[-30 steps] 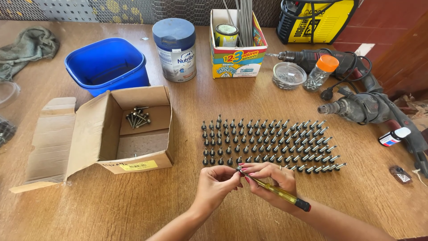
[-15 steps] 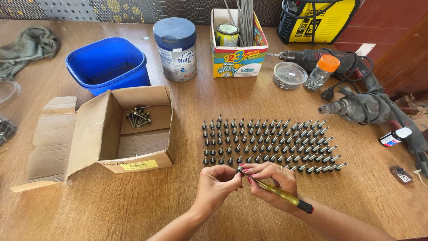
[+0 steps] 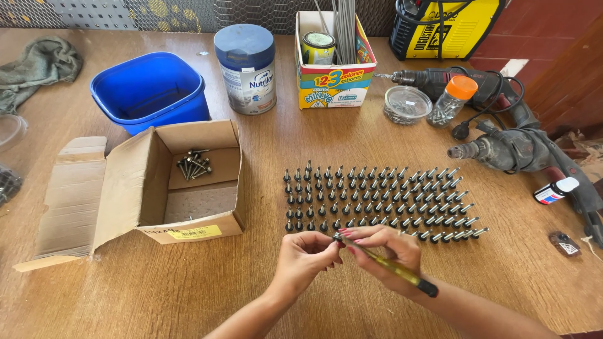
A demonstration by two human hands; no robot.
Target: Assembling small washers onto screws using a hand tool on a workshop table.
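At the near table edge, both hands have kept their place over the last second. Left hand (image 3: 306,256) fingertips pinch a small dark-headed screw (image 3: 337,238) against the tip of a yellow-handled screwdriver (image 3: 389,266), which the right hand (image 3: 384,250) grips closed. Beyond stand rows of upright screws (image 3: 377,201); a cardboard box (image 3: 157,182) sits left.

Since a second ago my left hand (image 3: 303,254) and right hand (image 3: 384,250) have eased slightly right along the worktop, my grip unchanged on the yellow-handled screwdriver (image 3: 389,267), its tip at the screw (image 3: 337,237).
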